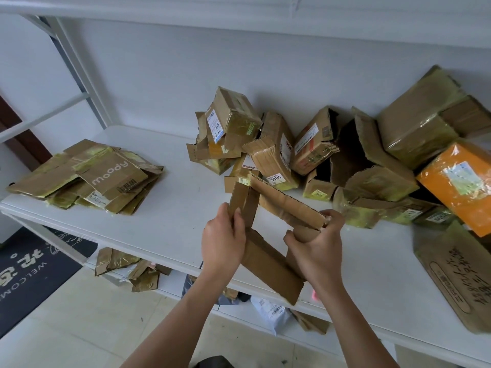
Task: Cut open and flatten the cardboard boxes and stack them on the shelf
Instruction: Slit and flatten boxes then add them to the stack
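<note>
Both forearms come up from the bottom edge, hands raised over the front of the white shelf [170,208]. My left hand [223,240] has its fingers curled round the upright end flaps of the opened box [271,258], thumb on the near side. My right hand [316,245] is wrapped round the other end, where the cardboard is rolled or crushed into a tube shape. The box spans between the two hands, one panel running across the top, a long panel hanging down toward the shelf edge between my wrists.

Hard to tell: the right fingertips are behind the cardboard, and I can't make out how the panels join there. The motion blur on the right softens the orange box [462,181].

The flattened stack [87,176], "moody" piece on top, lies well to the left of my left hand. The uncut pile [305,152] sits just behind the hands, against the wall.
</note>
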{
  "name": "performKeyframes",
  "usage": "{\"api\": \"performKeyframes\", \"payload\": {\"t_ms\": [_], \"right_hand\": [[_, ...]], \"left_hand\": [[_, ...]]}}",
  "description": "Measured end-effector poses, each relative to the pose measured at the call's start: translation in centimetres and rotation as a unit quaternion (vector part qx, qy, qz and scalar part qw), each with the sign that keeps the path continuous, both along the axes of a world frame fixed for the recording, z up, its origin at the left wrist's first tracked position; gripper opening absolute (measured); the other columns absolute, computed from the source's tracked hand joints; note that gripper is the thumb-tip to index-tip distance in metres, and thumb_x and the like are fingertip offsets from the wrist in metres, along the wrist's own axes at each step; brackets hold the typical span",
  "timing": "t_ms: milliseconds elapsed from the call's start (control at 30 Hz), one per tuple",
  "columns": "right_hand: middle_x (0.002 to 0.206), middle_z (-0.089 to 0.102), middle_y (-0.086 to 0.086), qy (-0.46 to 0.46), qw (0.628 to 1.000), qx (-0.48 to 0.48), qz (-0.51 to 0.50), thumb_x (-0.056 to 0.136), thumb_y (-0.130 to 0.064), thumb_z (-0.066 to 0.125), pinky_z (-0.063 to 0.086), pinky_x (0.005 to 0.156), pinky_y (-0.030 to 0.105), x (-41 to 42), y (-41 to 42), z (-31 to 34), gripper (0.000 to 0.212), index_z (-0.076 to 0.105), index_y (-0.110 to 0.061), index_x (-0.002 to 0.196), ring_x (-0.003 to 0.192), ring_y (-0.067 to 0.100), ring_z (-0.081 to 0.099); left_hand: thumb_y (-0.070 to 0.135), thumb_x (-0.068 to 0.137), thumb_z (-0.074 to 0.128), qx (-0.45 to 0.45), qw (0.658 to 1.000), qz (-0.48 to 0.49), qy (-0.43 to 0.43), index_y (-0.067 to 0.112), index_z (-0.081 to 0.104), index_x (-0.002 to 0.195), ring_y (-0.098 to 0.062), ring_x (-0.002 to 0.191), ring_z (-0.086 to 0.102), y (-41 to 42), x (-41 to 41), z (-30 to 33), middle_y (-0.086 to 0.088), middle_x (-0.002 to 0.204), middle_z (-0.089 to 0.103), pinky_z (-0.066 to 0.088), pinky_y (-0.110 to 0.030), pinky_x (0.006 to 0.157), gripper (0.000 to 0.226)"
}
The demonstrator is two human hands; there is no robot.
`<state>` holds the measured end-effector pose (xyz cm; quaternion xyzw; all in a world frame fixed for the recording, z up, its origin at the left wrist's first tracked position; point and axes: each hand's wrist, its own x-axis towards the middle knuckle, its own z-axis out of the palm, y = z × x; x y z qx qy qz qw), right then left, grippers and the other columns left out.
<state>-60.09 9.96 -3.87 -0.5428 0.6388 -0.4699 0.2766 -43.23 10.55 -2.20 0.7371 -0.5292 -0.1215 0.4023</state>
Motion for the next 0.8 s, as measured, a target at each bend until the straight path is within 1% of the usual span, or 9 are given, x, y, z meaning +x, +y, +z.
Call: {"api": "performKeyframes", "payload": {"t_ms": [133,267,400,467,533,600,700,733,800], "right_hand": [[0.104,0.058,0.002,0.005,0.999,0.012,0.032,0.061,-0.04,0.079,0.055,0.082,0.049,0.0,0.4,0.7,0.07,0.03,-0.041,0.111,0.094,0.026,0.061],[0.102,0.054,-0.004,0.017,0.997,0.031,0.063,0.06,-0.048,0.077,0.056,0.086,0.049,0.0,0.8,0.9,0.068,0.028,-0.043,0.106,0.098,0.024,0.059],[0.106,0.059,-0.009,-0.065,0.989,0.049,0.122,0.073,-0.028,0.076,0.059,0.073,0.026,-0.2,0.9,0.4,0.059,0.031,-0.045,0.106,0.096,0.016,0.064],[0.111,0.061,-0.013,-0.064,0.986,0.046,0.147,0.084,-0.011,0.072,0.056,0.072,0.015,-0.1,1.0,0.0,0.06,0.032,-0.043,0.113,0.099,0.0,0.064],[0.12,0.059,-0.013,-0.059,0.981,0.052,0.18,0.089,-0.01,0.069,0.051,0.075,0.008,-0.1,1.2,-0.3,0.058,0.035,-0.035,0.129,0.103,-0.014,0.058],[0.132,0.052,-0.02,-0.039,0.97,0.046,0.236,0.092,-0.017,0.067,0.046,0.089,0.006,-0.1,1.2,-0.7,0.06,0.038,-0.036,0.14,0.119,-0.015,0.049],[0.15,0.036,-0.025,0.029,0.949,0.022,0.312,0.094,-0.027,0.066,0.035,0.11,0.015,-0.1,0.7,-2.2,0.054,0.045,-0.042,0.141,0.14,-0.009,0.028],[0.155,0.031,-0.022,0.06,0.944,0.025,0.325,0.095,-0.03,0.063,0.033,0.116,0.025,-0.1,0.4,-3.1,0.053,0.044,-0.041,0.143,0.145,-0.004,0.022],[0.162,0.016,-0.018,0.133,0.926,0.075,0.346,0.1,-0.038,0.052,0.023,0.122,0.047,-0.5,-0.2,-5.4,0.052,0.033,-0.043,0.149,0.151,0.005,0.009]], "left_hand": [[0.029,0.103,0.045,-0.001,0.999,0.009,0.045,0.017,0.045,0.079,-0.011,0.053,0.047,-0.2,0.1,0.2,0.006,0.061,0.049,0.029,-0.02,0.046,0.026],[0.029,0.103,0.045,0.003,0.997,0.008,0.082,0.016,0.052,0.088,-0.01,0.057,0.05,-0.1,0.1,-0.2,0.006,0.066,0.053,0.031,-0.019,0.049,0.021],[0.027,0.103,0.045,-0.007,0.981,0.03,0.193,0.022,0.053,0.085,-0.016,0.067,0.06,-0.4,0.7,-0.5,0.001,0.075,0.062,0.049,-0.021,0.054,0.02],[0.028,0.103,0.046,0.004,0.963,0.06,0.262,0.021,0.052,0.083,-0.024,0.074,0.063,-0.7,1.3,-0.8,-0.005,0.083,0.065,0.054,-0.031,0.06,0.022],[0.029,0.103,0.047,0.014,0.948,0.059,0.312,0.015,0.056,0.087,-0.026,0.072,0.064,-0.7,1.8,-1.1,-0.011,0.084,0.066,0.054,-0.029,0.058,0.023],[0.025,0.104,0.046,0.015,0.897,0.006,0.442,0.011,0.061,0.103,-0.029,0.083,0.071,-0.4,2.2,-1.5,-0.012,0.097,0.073,0.06,-0.035,0.069,0.021],[0.017,0.106,0.039,0.051,0.745,-0.085,0.66,0.005,0.058,0.121,-0.032,0.104,0.069,0.3,3.2,-2.5,-0.016,0.116,0.07,0.06,-0.042,0.083,0.027],[0.015,0.105,0.038,0.076,0.701,-0.088,0.704,0.004,0.057,0.121,-0.034,0.102,0.069,0.5,3.5,-2.9,-0.017,0.116,0.069,0.059,-0.044,0.084,0.027],[0.01,0.102,0.036,0.123,0.666,-0.053,0.734,0.004,0.059,0.106,-0.03,0.08,0.068,1.0,4.3,-3.9,-0.016,0.096,0.069,0.061,-0.041,0.072,0.024]]}}
